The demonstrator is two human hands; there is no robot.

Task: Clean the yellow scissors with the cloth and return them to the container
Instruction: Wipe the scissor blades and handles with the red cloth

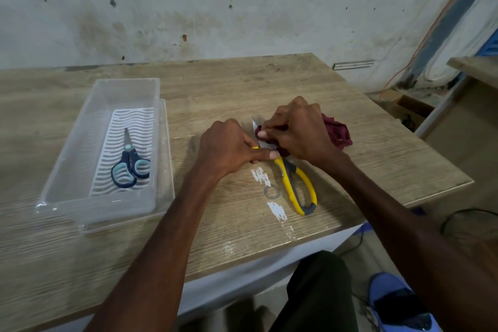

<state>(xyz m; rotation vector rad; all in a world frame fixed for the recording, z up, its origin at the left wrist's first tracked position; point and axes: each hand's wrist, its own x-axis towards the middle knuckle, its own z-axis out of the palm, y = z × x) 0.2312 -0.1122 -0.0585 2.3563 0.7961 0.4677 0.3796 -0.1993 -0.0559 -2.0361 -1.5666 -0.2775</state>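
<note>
On the wooden table (242,83), right of the clear plastic container (80,127), the yellow-handled scissors (286,183) lie flat. The left hand (231,148) grips their pivot. The right hand (299,129) pinches the maroon cloth (336,132) round the blade. Best stroke tipwards, off the edge.

Yellow-handled scissors (287,186) lie flat, blades wrapped in maroon cloth (338,132), outside the container (70,148).

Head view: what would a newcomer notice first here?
At the middle of the table, the left hand grips the yellow scissors near the pivot, while the right hand pinches a maroon cloth around the blade. To their left, a clear container holds blue scissors on a white slatted insert.
</note>
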